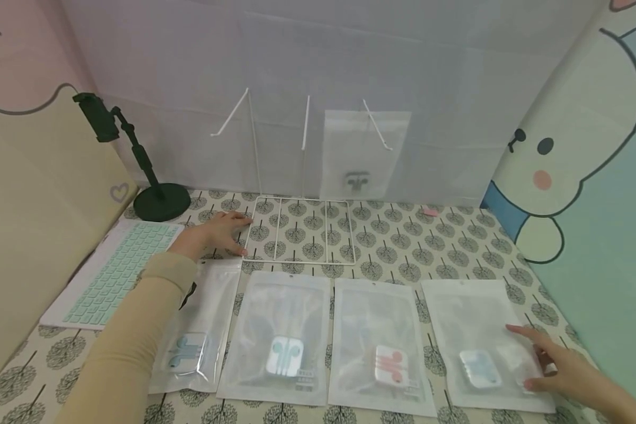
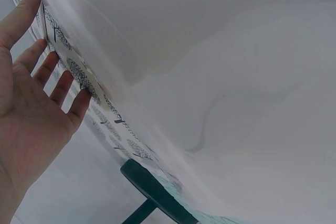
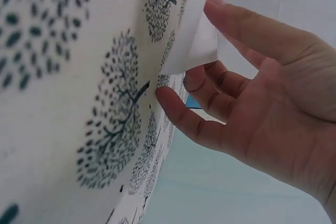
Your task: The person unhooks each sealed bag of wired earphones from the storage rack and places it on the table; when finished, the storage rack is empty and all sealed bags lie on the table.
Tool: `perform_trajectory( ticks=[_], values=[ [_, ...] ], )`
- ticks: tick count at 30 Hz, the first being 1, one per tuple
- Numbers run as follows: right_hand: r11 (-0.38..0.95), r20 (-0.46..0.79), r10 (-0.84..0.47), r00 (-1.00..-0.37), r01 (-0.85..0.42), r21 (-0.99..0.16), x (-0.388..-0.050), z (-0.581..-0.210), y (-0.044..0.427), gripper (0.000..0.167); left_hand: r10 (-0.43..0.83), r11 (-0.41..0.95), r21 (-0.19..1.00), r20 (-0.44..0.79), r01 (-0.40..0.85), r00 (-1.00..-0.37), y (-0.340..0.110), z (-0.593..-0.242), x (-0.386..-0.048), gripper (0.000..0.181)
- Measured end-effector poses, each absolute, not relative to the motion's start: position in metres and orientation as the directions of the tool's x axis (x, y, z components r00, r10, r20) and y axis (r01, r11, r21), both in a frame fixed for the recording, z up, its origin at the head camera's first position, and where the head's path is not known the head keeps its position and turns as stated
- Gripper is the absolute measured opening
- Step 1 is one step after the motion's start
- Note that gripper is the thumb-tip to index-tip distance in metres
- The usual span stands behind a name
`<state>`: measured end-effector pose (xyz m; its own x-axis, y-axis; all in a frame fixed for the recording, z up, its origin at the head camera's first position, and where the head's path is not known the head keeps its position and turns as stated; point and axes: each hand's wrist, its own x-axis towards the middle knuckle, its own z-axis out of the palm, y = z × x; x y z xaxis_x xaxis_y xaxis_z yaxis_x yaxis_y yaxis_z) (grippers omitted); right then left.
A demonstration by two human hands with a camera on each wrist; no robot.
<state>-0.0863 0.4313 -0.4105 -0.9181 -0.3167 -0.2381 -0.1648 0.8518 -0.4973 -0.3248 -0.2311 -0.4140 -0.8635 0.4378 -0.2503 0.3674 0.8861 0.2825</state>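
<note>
My left hand (image 1: 219,231) touches the left side of the base of a white wire display rack (image 1: 301,263), its fingers spread and nearly straight; in the left wrist view the fingers (image 2: 59,85) also show extended. At the right, my right hand (image 1: 562,368) grips the right edge of a frosted zip pouch (image 1: 463,318) holding a blue-and-white earphone case (image 1: 479,369). The right wrist view shows the pouch's edge (image 3: 191,51) bent up between thumb and fingers. One similar pouch (image 1: 389,135) with dark earphones (image 1: 357,180) hangs from the rack's right hook.
More pouches lie in a row: one with pink earphones (image 1: 391,365), one with green earphones (image 1: 285,356), and a glossy one with blue earphones (image 1: 187,352) beside my left forearm. A mint keyboard (image 1: 122,271) and dark green phone stand (image 1: 161,202) stand left. A pink scrap (image 1: 430,212) lies at the back.
</note>
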Motion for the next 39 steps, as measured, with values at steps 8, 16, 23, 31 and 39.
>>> perform_trajectory(
  ticks=[8, 16, 23, 31, 39],
  values=[
    [0.868, -0.266, -0.355, -0.896, -0.211, -0.450, -0.098, -0.411, 0.433, 0.091, 0.431, 0.890, 0.278, -0.253, 0.361, -0.866, -0.229, -0.411, -0.324, 0.090],
    [0.875, -0.053, -0.336, -0.940, -0.291, -0.388, -0.117, -0.375, 0.416, 0.093, 0.421, 0.896, 0.269, -0.255, 0.354, -0.870, -0.230, -0.412, -0.326, 0.090],
    [0.873, 0.130, -0.366, -0.922, -0.388, -0.297, -0.158, -0.318, 0.380, 0.085, 0.420, 0.894, 0.284, -0.269, 0.345, -0.867, -0.231, -0.412, -0.325, 0.091],
    [0.828, 0.231, -0.391, -0.891, -0.450, -0.334, -0.211, -0.279, 0.336, 0.076, 0.421, 0.896, 0.274, -0.268, 0.350, -0.867, -0.232, -0.413, -0.325, 0.092],
    [0.763, 0.321, -0.295, -0.900, -0.424, -0.489, -0.260, -0.269, 0.294, 0.062, 0.431, 0.893, 0.262, -0.266, 0.366, -0.862, -0.232, -0.416, -0.329, 0.092]
  ],
)
